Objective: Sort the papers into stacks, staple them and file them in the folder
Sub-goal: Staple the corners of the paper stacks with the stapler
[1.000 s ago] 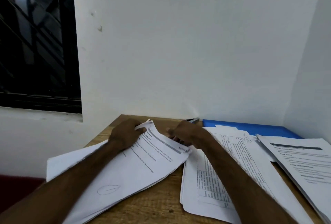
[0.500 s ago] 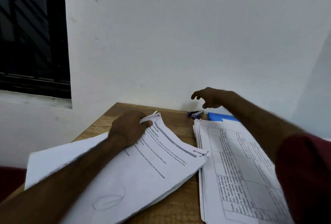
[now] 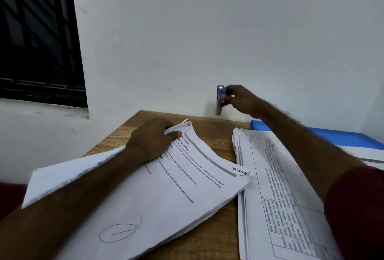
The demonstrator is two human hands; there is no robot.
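Observation:
My left hand [image 3: 151,139] grips the curled top corner of a thick stack of printed papers [image 3: 162,193] that lies tilted on the wooden table [image 3: 209,128]. My right hand [image 3: 243,99] holds a small blue stapler [image 3: 219,99] in the air above the table's far edge, close to the wall; the stapler hangs nearly upright. A second stack of papers with a printed table [image 3: 276,195] lies to the right of the first. The blue folder [image 3: 336,137] lies at the back right, partly under more sheets and my right forearm.
A white wall stands right behind the table, and a dark barred window [image 3: 37,35] is at the upper left. More white sheets [image 3: 372,155] lie on the folder at the right edge.
My right hand left the corner of the left stack, reached to the stapler at the back of the table, and lifted it into the air. The left hand kept its grip.

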